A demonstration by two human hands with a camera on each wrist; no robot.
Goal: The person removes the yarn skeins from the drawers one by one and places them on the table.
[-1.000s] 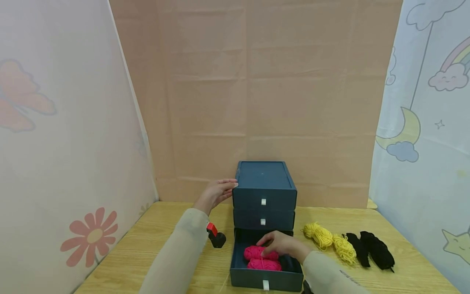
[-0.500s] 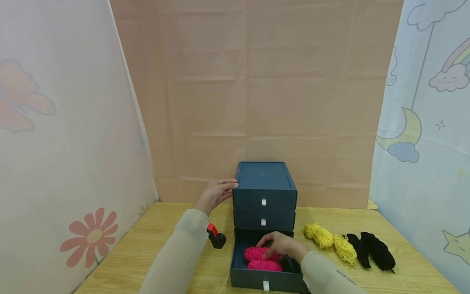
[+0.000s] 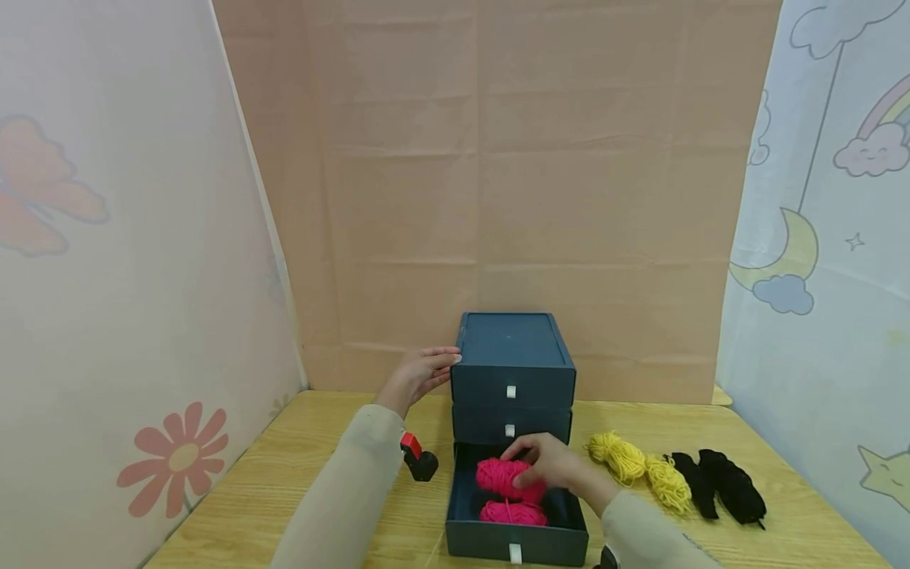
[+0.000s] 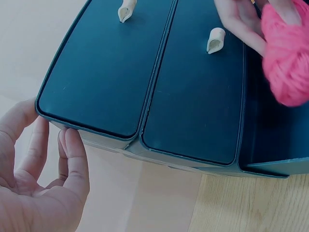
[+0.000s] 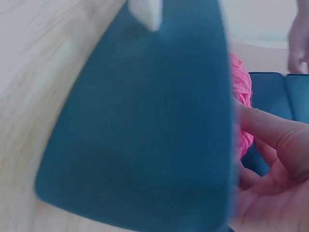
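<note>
A dark blue drawer unit (image 3: 510, 341) stands on the table with its bottom drawer (image 3: 476, 541) pulled out. My right hand (image 3: 550, 465) grips a skein of bright pink yarn (image 3: 495, 476) between thumb and fingers, raised above the drawer floor. In the left wrist view that pink skein (image 4: 288, 67) hangs beside the drawer fronts. A second pink skein (image 3: 513, 514) lies behind the drawer's front panel, a pink strand reaching up from it. My left hand (image 3: 418, 373) rests its fingertips on the upper left edge of the unit, fingers loosely extended along the side.
Right of the unit lie two yellow yarn skeins (image 3: 617, 458) and two black yarn skeins (image 3: 732, 486) on the wooden table (image 3: 320, 474). The upper two drawers, each with a white pull tab (image 3: 510, 391), are closed. A brown paper sheet (image 3: 512, 174) hangs behind.
My right hand has lifted the rear pink skein up and slightly back, opening a gap from the other one. The left hand stays against the unit.
</note>
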